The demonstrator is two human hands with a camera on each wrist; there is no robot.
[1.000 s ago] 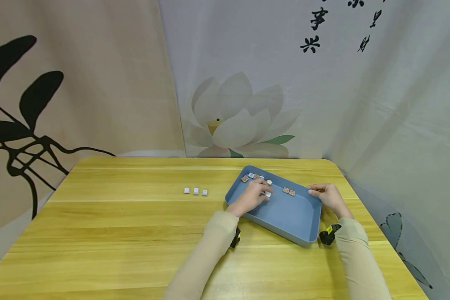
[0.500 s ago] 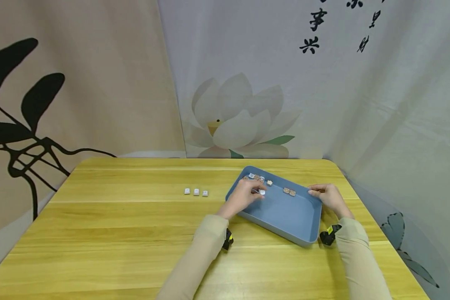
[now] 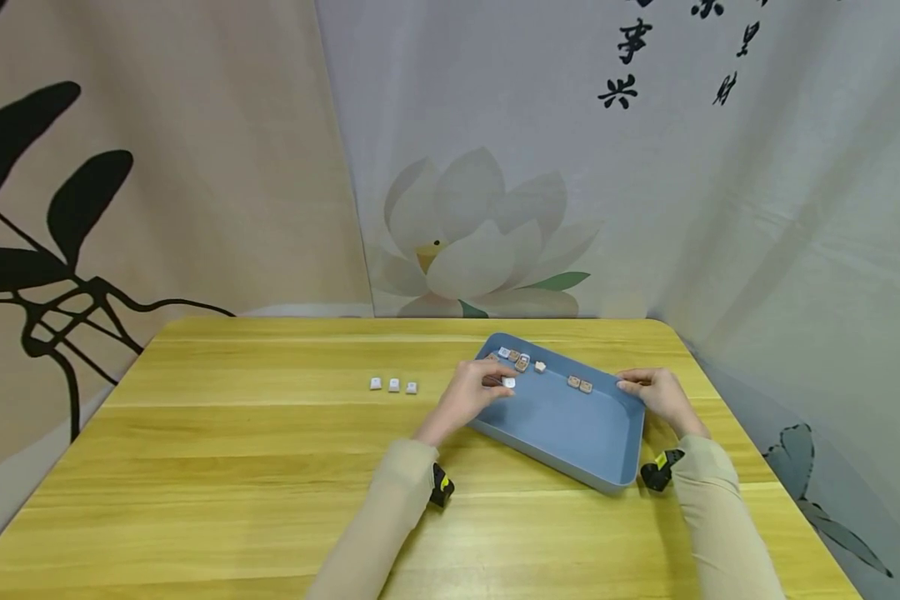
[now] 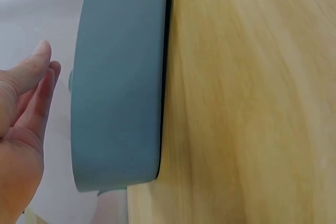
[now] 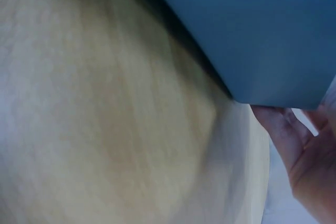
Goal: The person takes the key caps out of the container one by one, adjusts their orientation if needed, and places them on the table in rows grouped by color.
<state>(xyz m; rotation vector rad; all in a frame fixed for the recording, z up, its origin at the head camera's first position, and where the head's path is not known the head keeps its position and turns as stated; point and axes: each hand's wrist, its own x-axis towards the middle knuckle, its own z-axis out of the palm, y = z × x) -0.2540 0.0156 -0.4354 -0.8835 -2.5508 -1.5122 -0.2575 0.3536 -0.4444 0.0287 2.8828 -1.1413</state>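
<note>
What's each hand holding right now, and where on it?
The left hand pinches a small white tile at its fingertips, over the blue tray. The right hand grips that tray's far right corner.

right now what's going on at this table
A person's left hand pinches a small white square tile at the left end of a shallow blue plastic tray, while the right hand grips the tray's right rim. More small tiles lie in the tray, and three white tiles sit in a row on the yellow wooden table.
</note>
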